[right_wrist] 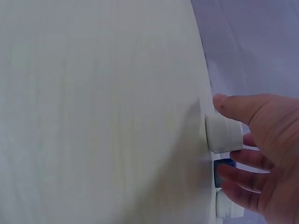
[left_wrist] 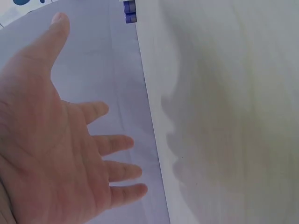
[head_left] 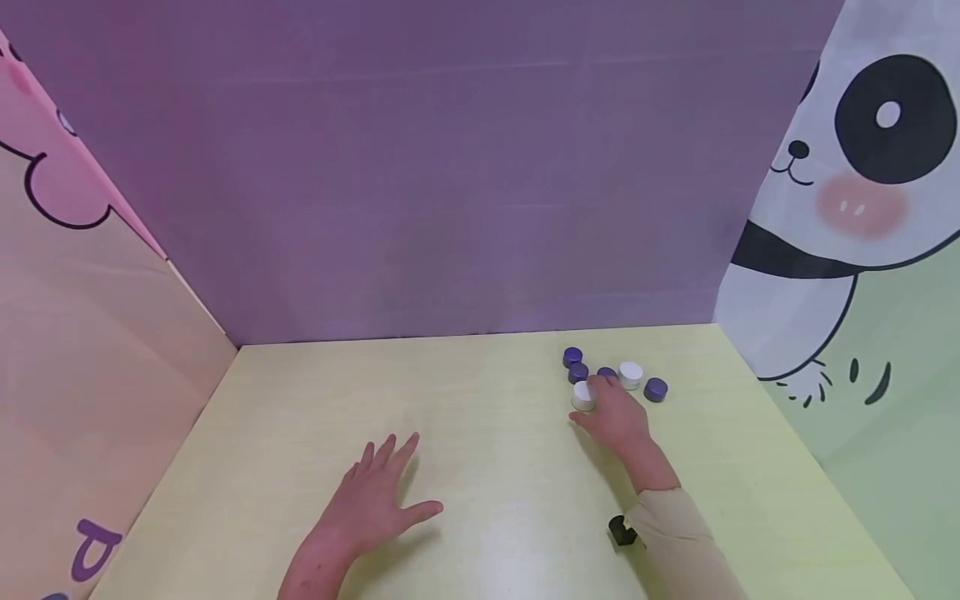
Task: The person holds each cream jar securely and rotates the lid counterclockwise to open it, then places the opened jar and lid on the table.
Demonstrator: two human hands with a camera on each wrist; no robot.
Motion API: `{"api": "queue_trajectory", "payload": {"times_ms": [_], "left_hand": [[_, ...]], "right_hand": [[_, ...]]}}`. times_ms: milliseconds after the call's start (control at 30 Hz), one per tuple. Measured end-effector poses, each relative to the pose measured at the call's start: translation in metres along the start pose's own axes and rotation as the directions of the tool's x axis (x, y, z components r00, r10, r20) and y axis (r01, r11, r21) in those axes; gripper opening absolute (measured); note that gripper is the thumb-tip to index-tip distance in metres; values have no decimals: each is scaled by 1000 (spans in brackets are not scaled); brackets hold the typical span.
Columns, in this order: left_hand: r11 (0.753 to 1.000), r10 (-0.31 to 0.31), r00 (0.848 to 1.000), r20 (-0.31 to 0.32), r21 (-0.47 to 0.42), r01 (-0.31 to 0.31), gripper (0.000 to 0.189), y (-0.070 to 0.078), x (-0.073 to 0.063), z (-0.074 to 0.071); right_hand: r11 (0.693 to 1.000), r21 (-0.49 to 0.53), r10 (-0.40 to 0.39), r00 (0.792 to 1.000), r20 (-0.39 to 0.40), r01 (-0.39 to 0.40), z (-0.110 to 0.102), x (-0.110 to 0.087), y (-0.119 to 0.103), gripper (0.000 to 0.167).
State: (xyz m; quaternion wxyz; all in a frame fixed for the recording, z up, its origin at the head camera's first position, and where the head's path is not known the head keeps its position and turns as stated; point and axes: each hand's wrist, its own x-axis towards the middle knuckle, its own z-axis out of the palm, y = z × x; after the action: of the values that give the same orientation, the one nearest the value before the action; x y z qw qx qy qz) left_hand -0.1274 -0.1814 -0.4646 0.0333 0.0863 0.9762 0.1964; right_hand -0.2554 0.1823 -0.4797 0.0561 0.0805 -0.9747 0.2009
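My right hand (head_left: 617, 414) reaches to a small white round cap-like piece (head_left: 583, 396) at the back right of the table. In the right wrist view its thumb (right_wrist: 233, 106) is spread above the white piece (right_wrist: 224, 133), with a gap between them, and the fingers lie on the other side. A purple piece (head_left: 607, 373) and a second white piece (head_left: 631, 374) stand just beyond the hand, the purple one partly hidden. My left hand (head_left: 372, 504) hovers over the table, fingers spread, holding nothing; its palm (left_wrist: 51, 154) shows in the left wrist view.
Two purple pieces (head_left: 572, 357) stand near the table's back edge, and another purple piece (head_left: 656, 389) lies right of the hand. A black object (head_left: 622, 531) is at the right sleeve. Purple cloth (head_left: 450, 183) hangs behind the pale table (head_left: 480, 467); printed panels flank it.
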Motion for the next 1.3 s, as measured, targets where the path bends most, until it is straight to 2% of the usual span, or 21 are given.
{"api": "queue_trajectory", "payload": {"times_ms": [267,533,767,933,1067,1300], "left_hand": [[998,11,1000,19,-59,-10,94,0,0,4],[994,73,997,-13,-82,-74,84,0,2,7],[986,146,987,-66,-67,-151,77,-1,6,8],[983,164,983,-79,-74,-170,75,-2,9,6],[977,181,979,-89,-97,-189,74,-4,12,6],[966,194,974,-119,-151,-211,62,-2,22,6]], "right_hand": [[997,14,70,997,-14,-70,5,4,7,58],[995,38,95,995,-41,-93,9,5,11,45],[987,89,135,990,-35,-132,5,6,9,42],[988,105,116,993,-7,-115,3,4,3,45],[990,107,90,996,-11,-89,6,1,-7,40],[980,184,-51,992,-111,71,14,-9,-30,35]]}}
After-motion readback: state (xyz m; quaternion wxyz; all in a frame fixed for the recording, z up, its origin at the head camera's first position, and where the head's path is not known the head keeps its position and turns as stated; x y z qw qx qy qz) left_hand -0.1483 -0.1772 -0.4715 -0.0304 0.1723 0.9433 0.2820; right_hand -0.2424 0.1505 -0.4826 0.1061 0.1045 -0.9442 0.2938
